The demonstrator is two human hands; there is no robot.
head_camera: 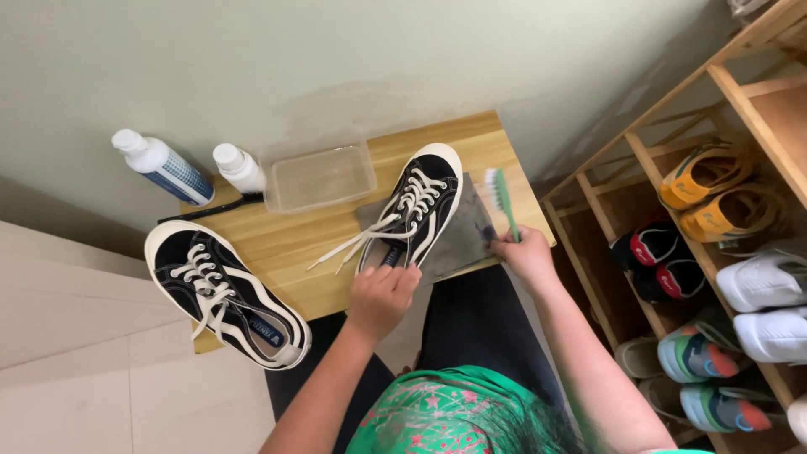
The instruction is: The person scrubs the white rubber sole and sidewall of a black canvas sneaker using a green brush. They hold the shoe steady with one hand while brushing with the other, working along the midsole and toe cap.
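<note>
My left hand grips the heel end of a black sneaker with white laces and a white sole, which rests on a grey cloth on the small wooden table. My right hand holds the handle of a green brush, its white bristles raised just right of the sneaker's toe. A second matching black sneaker lies at the table's left front corner, hanging over the edge.
A clear plastic tub holding water, two white bottles and a thin black brush sit along the back of the table. A wooden shoe rack holding several pairs stands close on the right. A pale wall is behind.
</note>
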